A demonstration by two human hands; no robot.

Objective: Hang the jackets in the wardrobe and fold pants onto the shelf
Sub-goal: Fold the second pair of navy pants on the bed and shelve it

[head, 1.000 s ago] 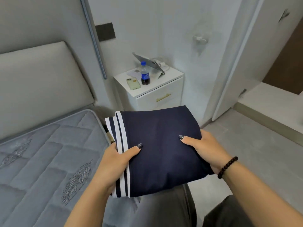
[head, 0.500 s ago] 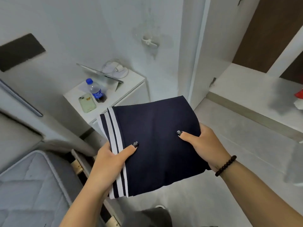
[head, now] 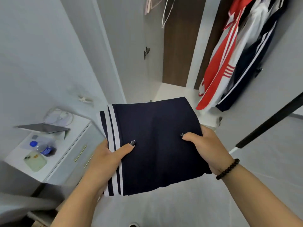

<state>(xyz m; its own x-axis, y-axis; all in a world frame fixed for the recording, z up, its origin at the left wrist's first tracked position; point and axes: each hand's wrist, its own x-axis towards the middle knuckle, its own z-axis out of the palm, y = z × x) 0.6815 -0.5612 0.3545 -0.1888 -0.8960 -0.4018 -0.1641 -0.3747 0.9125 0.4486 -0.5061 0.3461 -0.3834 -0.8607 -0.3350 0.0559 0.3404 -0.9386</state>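
A folded pair of navy pants with white side stripes is held flat at chest height between both hands. My left hand grips its striped left edge, thumb on top. My right hand, with a black bead bracelet at the wrist, grips the right edge, thumb on top. Ahead stands the open wardrobe with a white shelf at its bottom. Red, white and navy jackets hang at the upper right, just beyond the pants.
A white nightstand at the left carries a tablet, a blue-capped bottle and a phone. The open wardrobe door stands ahead. Empty hangers hang at the top. A black bar crosses the right side.
The view has swung right, away from the bed toward the open wardrobe. The hanging jackets came into sight. Both hands keep the same hold on the folded pants.
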